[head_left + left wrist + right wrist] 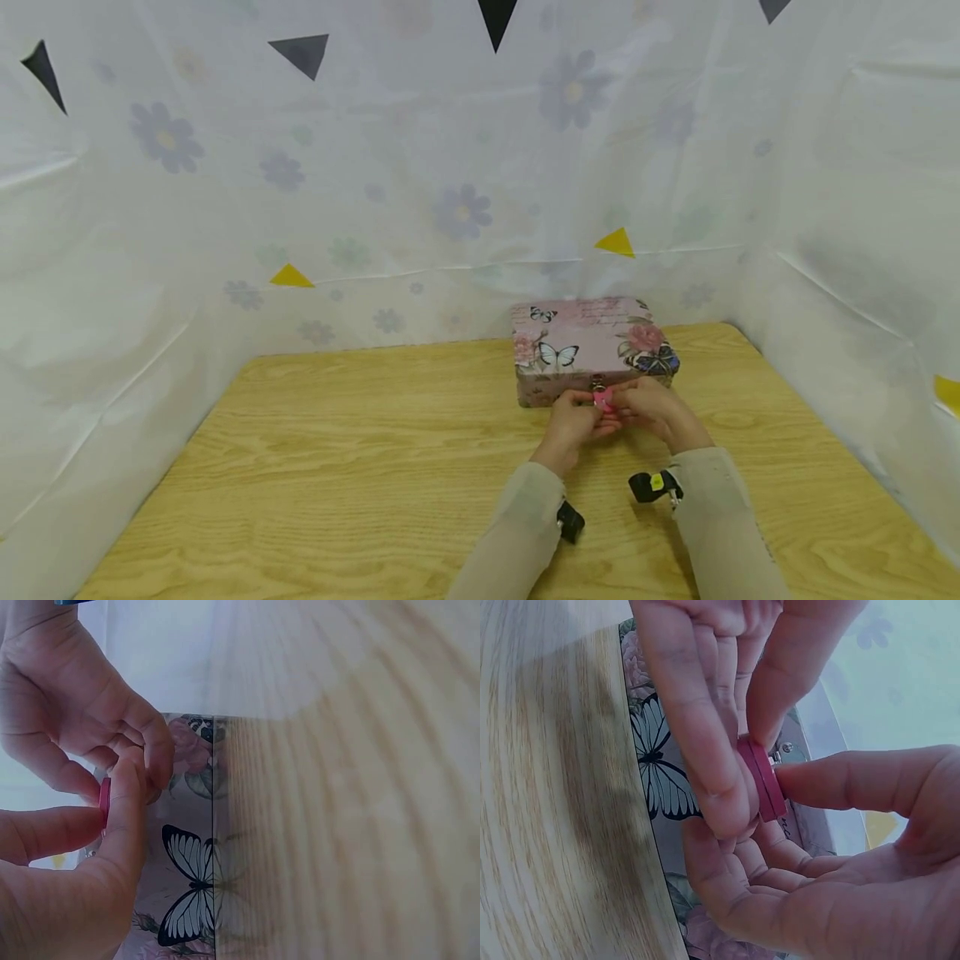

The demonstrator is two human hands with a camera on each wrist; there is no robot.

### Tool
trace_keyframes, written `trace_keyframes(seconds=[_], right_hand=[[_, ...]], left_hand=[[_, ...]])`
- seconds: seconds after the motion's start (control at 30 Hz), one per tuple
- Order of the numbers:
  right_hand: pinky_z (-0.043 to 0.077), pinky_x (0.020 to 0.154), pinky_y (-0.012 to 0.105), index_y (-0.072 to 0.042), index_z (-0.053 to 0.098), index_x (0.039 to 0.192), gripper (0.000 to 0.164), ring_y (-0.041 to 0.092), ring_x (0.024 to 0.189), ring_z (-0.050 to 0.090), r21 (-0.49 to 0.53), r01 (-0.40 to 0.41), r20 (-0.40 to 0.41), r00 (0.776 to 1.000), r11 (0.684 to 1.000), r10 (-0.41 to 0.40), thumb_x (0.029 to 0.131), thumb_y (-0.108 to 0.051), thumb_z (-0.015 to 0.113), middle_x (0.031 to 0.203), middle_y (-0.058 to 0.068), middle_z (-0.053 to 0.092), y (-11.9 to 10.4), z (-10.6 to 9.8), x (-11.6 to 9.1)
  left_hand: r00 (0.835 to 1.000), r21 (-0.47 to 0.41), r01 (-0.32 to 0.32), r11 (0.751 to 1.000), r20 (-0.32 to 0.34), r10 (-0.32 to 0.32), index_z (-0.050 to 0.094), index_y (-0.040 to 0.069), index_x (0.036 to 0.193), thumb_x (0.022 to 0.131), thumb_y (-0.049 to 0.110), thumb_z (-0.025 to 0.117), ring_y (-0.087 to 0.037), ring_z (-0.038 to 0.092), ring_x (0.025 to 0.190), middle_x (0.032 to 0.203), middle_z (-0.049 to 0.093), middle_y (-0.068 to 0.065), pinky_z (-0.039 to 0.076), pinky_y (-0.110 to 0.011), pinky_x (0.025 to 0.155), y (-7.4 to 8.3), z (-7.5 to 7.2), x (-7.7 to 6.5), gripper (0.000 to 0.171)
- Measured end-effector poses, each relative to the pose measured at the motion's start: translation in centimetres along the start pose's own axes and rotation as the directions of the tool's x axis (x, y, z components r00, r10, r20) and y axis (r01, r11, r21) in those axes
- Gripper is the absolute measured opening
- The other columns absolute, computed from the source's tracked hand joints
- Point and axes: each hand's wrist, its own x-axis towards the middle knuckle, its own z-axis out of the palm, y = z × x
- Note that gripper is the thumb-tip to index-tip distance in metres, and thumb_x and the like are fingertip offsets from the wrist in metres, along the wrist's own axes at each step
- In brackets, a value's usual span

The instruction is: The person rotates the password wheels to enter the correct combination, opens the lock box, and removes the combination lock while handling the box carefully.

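Observation:
A pink box (588,333) with butterflies and roses printed on it stands with its lid down at the back right of the table. From the metal clasp (597,383) on its front hangs a small pink padlock (603,400). My left hand (570,423) pinches the padlock between thumb and finger from the left. On the other side, my right hand (657,410) holds it too, its thumb pressing the padlock (762,780) in the right wrist view. Fingers of both hands overlap around it and hide part of the lock and the box front.
The wooden table (360,467) carries the box near its back edge. A white sheet with flowers (360,192) hangs behind and at both sides. Black wrist cameras (570,522) are strapped below both sleeves.

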Motion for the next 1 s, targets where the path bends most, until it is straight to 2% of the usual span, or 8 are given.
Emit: trace_keyframes(seconds=[0.4, 0.67, 1.0], right_hand=[[0.055, 0.069, 0.026, 0.021, 0.052, 0.112, 0.032, 0.008, 0.071, 0.063, -0.002, -0.016, 0.014, 1.0, 1.0, 0.016, 0.099, -0.007, 0.044, 0.076, -0.001, 0.066, 0.26, -0.01, 0.36], [0.055, 0.068, 0.025, 0.024, 0.048, 0.117, 0.036, 0.008, 0.071, 0.063, 0.011, -0.002, 0.011, 1.0, 1.0, 0.002, 0.098, -0.006, 0.045, 0.077, -0.001, 0.065, 0.45, -0.13, 0.5], [0.054, 0.073, 0.028, 0.026, 0.041, 0.124, 0.038, 0.012, 0.079, 0.061, -0.041, 0.008, 0.005, 1.0, 0.999, -0.007, 0.1, -0.004, 0.04, 0.091, 0.007, 0.064, 0.31, -0.09, 0.3]], left_hand=[[1.0, 0.001, -0.001, 1.0, 0.002, 0.001, 0.049, -0.003, 0.108, 0.09, -0.011, 0.052, -0.035, 0.07, 0.079, 0.082, 0.066, -0.023, 0.059, -0.036, 0.071, 0.08, -0.14, 0.0, 0.019], [1.0, 0.003, 0.004, 1.0, 0.004, -0.004, 0.049, -0.003, 0.108, 0.091, -0.012, 0.051, -0.033, 0.07, 0.078, 0.082, 0.067, -0.024, 0.059, -0.037, 0.072, 0.05, -0.08, 0.06, 0.02], [1.0, 0.004, 0.0, 1.0, 0.008, -0.001, 0.049, -0.003, 0.109, 0.091, -0.012, 0.051, -0.033, 0.07, 0.079, 0.084, 0.067, -0.025, 0.059, -0.037, 0.072, 0.15, -0.07, -0.09, 0.02]])
